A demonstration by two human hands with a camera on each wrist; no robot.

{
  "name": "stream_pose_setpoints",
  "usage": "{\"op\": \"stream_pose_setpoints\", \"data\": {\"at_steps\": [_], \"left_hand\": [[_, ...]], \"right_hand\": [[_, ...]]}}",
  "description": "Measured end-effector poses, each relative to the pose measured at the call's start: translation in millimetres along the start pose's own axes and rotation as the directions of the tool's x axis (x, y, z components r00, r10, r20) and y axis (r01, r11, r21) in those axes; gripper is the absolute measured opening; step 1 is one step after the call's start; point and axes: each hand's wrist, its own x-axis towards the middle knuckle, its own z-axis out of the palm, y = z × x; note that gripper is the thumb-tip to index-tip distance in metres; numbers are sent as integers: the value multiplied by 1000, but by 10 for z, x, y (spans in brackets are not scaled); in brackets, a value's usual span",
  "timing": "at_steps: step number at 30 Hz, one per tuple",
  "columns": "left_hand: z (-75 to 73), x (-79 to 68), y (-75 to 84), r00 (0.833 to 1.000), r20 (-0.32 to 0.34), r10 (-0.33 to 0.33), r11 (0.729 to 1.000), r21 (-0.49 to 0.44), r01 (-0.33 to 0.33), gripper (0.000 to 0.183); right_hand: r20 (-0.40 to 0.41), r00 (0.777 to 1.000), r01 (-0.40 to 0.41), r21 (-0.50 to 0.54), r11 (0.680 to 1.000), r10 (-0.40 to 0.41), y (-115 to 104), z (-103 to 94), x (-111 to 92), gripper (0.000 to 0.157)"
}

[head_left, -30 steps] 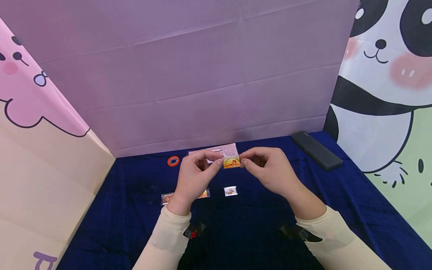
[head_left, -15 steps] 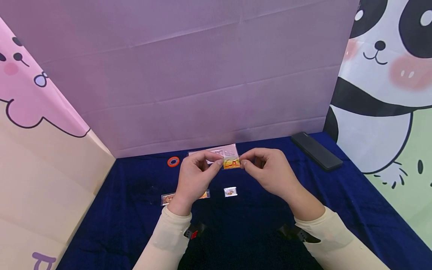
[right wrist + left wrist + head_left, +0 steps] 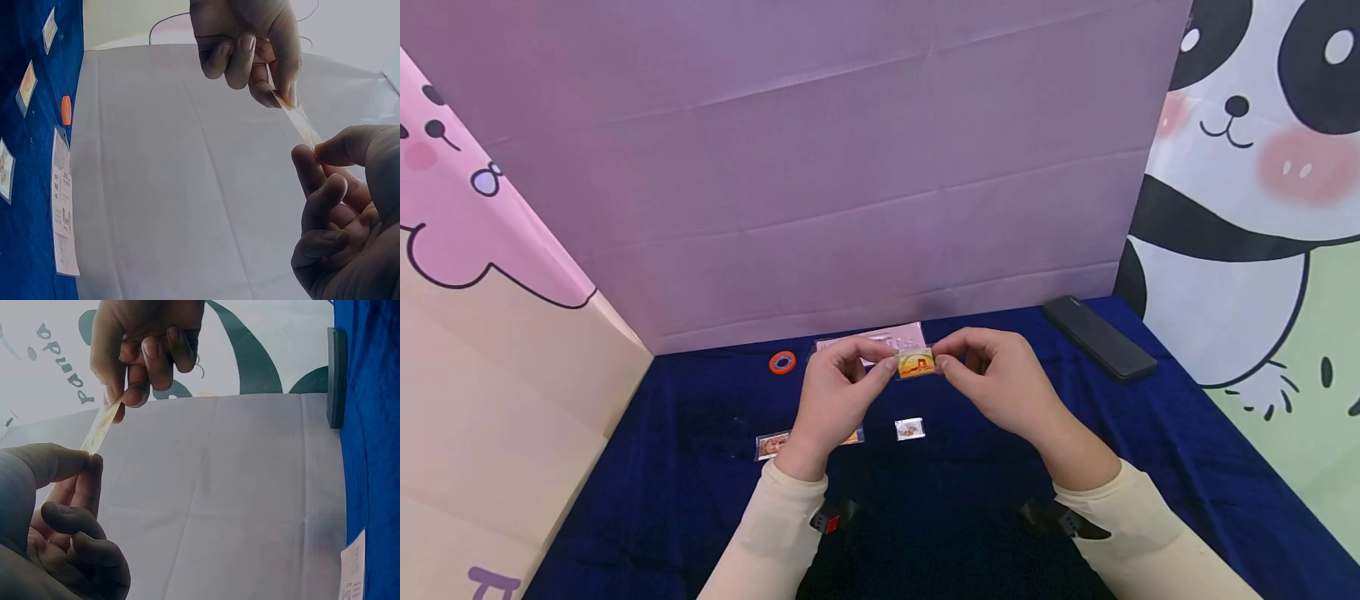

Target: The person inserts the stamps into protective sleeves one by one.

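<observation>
Between my two hands, a small yellow-and-orange picture card (image 3: 916,364) with a clear film edge is held up above the cloth. My left hand (image 3: 838,392) pinches its left end between thumb and index finger. The right hand (image 3: 1000,375) pinches the opposite end the same way. Seen nearly edge-on in the left wrist view, the card (image 3: 100,430) stretches straight from one set of fingertips to the other. The other fingers of both hands are curled, as the right wrist view also shows around the card (image 3: 301,124).
Behind the hands lies a pink printed sheet (image 3: 910,336) in clear plastic. An orange ring-shaped roll (image 3: 782,362) is left of it. Nearer are a small white-edged card (image 3: 910,429) and picture cards (image 3: 772,446) partly hidden by my left wrist. A dark flat slab (image 3: 1099,337) lies right.
Both hands keep their pinch in nearly the same place. The card's face tilts slightly, showing more of its yellow picture than half a second ago. The head view shifts a little.
</observation>
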Motion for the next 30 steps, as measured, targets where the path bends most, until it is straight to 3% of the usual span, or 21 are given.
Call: {"op": "stream_pose_setpoints", "data": {"at_steps": [7, 15, 24, 30], "left_hand": [[42, 18, -69, 1000, -5, -16, 1000, -7, 16, 7], [158, 32, -252, 995, 29, -94, 996, 12, 94, 6], [387, 31, -355, 977, 138, -166, 984, 91, 154, 6], [551, 32, -446, 964, 172, -205, 976, 112, 187, 5]], "right_hand": [[-26, 1000, -12, -22, 1000, 12, 19, -77, 21, 10], [-60, 998, -30, -11, 999, 29, 130, -148, 73, 11], [-85, 995, -55, -8, 998, 54, 371, -182, 154, 12], [-98, 991, -94, -36, 995, 90, 584, -210, 194, 13]]}}
